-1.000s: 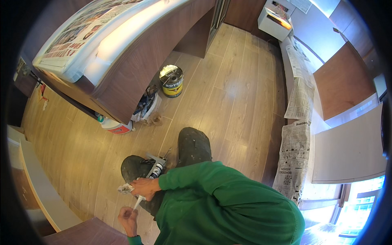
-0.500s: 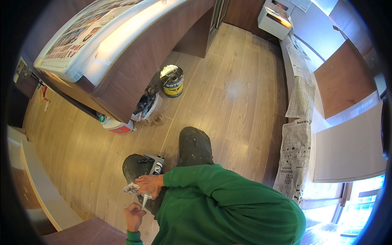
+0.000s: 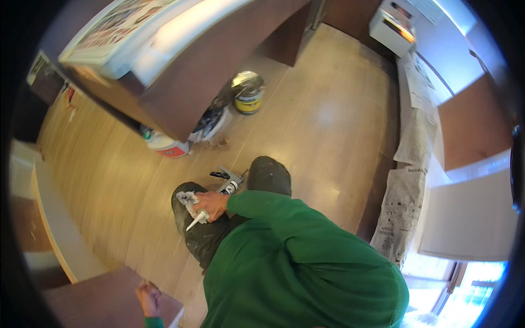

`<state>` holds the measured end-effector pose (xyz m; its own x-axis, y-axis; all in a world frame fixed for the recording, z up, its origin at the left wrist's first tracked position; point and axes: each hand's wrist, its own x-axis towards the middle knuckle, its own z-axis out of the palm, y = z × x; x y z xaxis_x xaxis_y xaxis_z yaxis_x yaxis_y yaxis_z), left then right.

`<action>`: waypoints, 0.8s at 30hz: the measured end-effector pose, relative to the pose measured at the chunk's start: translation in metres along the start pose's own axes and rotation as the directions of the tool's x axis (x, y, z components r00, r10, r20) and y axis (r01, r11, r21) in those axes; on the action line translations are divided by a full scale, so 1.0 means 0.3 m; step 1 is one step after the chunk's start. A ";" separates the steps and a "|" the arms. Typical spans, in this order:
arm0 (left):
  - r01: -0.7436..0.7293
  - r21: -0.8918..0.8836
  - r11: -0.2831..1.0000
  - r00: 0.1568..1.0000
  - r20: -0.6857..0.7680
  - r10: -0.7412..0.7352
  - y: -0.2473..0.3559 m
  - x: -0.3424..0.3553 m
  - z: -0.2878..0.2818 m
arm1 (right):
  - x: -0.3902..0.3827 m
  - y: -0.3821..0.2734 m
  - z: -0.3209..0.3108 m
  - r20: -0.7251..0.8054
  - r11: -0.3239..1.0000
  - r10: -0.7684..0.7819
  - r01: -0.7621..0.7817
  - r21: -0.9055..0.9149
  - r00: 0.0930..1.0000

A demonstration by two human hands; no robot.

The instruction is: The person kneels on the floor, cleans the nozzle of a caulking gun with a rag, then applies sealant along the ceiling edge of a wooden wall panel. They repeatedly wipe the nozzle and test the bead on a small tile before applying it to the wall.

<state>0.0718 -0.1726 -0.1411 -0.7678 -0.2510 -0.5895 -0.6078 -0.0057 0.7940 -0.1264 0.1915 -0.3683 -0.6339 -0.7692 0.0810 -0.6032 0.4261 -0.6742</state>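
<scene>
My right hand (image 3: 211, 205) is closed on a caulking gun (image 3: 230, 185) over my left thigh, along with a crumpled white rag (image 3: 187, 198). The gun's white nozzle (image 3: 194, 221) points down and left, and its dark handle shows beyond my fingers. My left hand (image 3: 149, 297) is at the lower left, away from the nozzle, over or beside a brown wooden panel (image 3: 104, 298). Its fingers are curled; whether anything small is inside them I cannot make out. Both sleeves are green.
A yellow-labelled pail (image 3: 248, 101), a white jug (image 3: 167, 147) and a dirty bag (image 3: 210, 123) stand by the curved wooden counter (image 3: 197, 65) ahead. Newspapers (image 3: 398, 213) cover a ledge at the right. A pale board (image 3: 82, 240) curves along the left over wood-plank flooring (image 3: 328, 136).
My left hand has left the nozzle tip and moved down and left. My right hand and the gun are higher in the picture, and the whole view has shifted.
</scene>
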 end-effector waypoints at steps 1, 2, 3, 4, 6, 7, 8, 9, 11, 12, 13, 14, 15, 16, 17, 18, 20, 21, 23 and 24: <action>-0.070 -0.027 0.997 0.993 0.094 0.072 -0.020 0.035 0.000 | 0.010 -0.021 0.004 -0.036 0.996 -0.052 0.055 0.073 0.998; -0.064 0.026 0.998 0.996 0.071 0.062 -0.062 0.071 0.031 | 0.019 -0.042 0.002 -0.056 0.994 -0.066 0.070 0.078 0.996; -0.041 -0.054 0.998 0.989 0.142 0.048 -0.088 0.111 0.063 | 0.032 -0.061 -0.010 -0.032 0.991 -0.087 0.090 0.103 0.996; -0.038 -0.069 0.997 0.984 0.172 0.049 -0.125 0.131 0.112 | 0.029 -0.089 -0.017 -0.045 0.989 -0.095 0.100 0.106 0.994; -0.046 -0.133 0.990 0.990 0.127 0.063 -0.157 0.178 0.219 | 0.050 -0.127 -0.058 -0.080 0.995 -0.067 0.073 0.068 0.994; -0.119 -0.137 0.983 0.979 0.148 0.139 -0.133 0.194 0.256 | 0.075 -0.156 -0.083 -0.107 0.998 -0.026 0.032 0.050 0.994; -0.134 -0.049 0.990 0.983 0.118 0.139 -0.119 0.201 0.301 | 0.073 -0.178 -0.105 -0.168 0.993 -0.053 0.069 0.093 0.984; -0.163 0.015 0.987 0.982 0.100 0.160 -0.086 0.201 0.334 | 0.079 -0.204 -0.136 -0.206 0.989 -0.055 0.082 0.126 0.977; -0.156 -0.152 0.976 0.978 0.115 0.175 -0.042 0.197 0.427 | 0.067 -0.229 -0.205 -0.115 0.980 0.025 -0.002 0.200 0.993; -0.117 -0.240 0.964 0.981 0.124 0.150 -0.018 0.189 0.452 | 0.064 -0.253 -0.228 -0.159 0.983 0.024 0.005 0.183 0.987; -0.103 -0.353 0.930 0.968 0.178 0.175 0.012 0.190 0.486 | 0.056 -0.263 -0.257 -0.213 0.985 0.040 -0.003 0.172 0.976; -0.085 -0.366 0.927 0.973 0.169 0.155 0.034 0.184 0.500 | 0.057 -0.279 -0.271 -0.217 0.988 0.051 -0.018 0.153 0.975; -0.101 -0.393 0.914 0.966 0.181 0.185 0.060 0.179 0.507 | 0.063 -0.293 -0.285 -0.245 0.991 0.051 -0.018 0.132 0.968; -0.130 -0.430 0.893 0.946 0.215 0.241 0.083 0.182 0.515 | 0.072 -0.298 -0.296 -0.281 0.994 0.053 -0.023 0.109 0.958; -0.171 -0.430 0.886 0.946 0.181 0.270 0.102 0.183 0.521 | 0.081 -0.304 -0.302 -0.273 0.994 0.041 -0.013 0.104 0.961; -0.224 -0.437 0.871 0.932 0.165 0.322 0.117 0.181 0.525 | 0.087 -0.309 -0.304 -0.273 0.995 0.033 -0.006 0.099 0.961; -0.364 -0.373 0.853 0.905 0.074 0.419 0.134 0.177 0.543 | 0.096 -0.318 -0.300 -0.245 0.994 0.033 -0.006 0.112 0.969; -0.447 -0.297 0.844 0.883 0.003 0.469 0.137 0.177 0.556 | 0.099 -0.321 -0.298 -0.217 0.992 0.039 -0.012 0.126 0.975; -0.561 -0.091 0.823 0.828 -0.086 0.554 0.140 0.185 0.574 | 0.095 -0.325 -0.302 -0.186 0.990 0.045 -0.019 0.138 0.982; -0.593 0.034 0.805 0.799 -0.104 0.593 0.141 0.187 0.572 | 0.096 -0.331 -0.302 -0.184 0.990 0.045 -0.020 0.136 0.982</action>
<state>-0.0318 -0.0208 -0.1661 -0.9525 -0.3041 0.0149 -0.0413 0.1774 0.9833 -0.1286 0.1702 -0.2326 -0.7385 -0.6487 0.1841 -0.5189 0.3723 -0.7695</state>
